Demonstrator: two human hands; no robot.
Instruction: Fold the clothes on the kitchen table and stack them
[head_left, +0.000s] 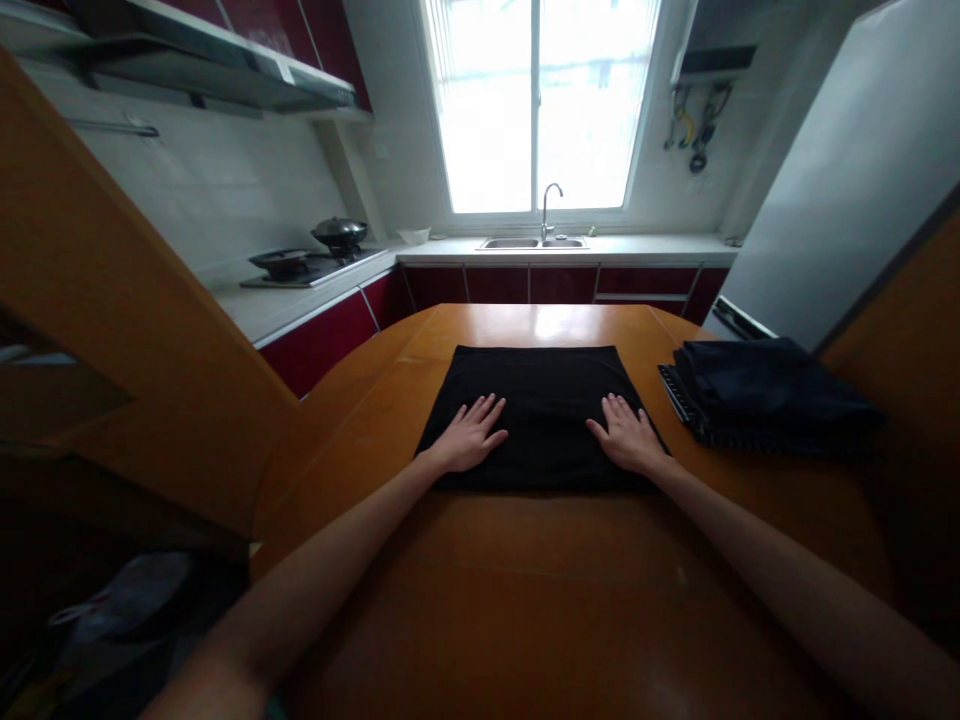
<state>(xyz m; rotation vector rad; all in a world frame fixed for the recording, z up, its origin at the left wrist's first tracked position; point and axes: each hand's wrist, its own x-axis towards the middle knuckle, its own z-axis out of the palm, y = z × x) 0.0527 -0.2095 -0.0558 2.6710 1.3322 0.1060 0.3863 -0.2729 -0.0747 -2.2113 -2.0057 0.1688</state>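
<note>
A black cloth [544, 415], folded into a flat rectangle, lies on the wooden table [525, 580] in front of me. My left hand [471, 436] rests flat on its left part, fingers spread and pointing away from me. On the right part lies my right hand [627, 435], also flat with the fingers stretched out. Neither hand grips anything. To the right of the cloth sits a pile of dark folded fabric [772, 395], apart from my right hand.
Past the table, a counter with a sink [517, 243] and faucet [550, 205] runs under the window. A stove [322, 268] with a wok [340, 232] and a pan [281, 260] stands back left. A fridge [847, 170] rises on the right.
</note>
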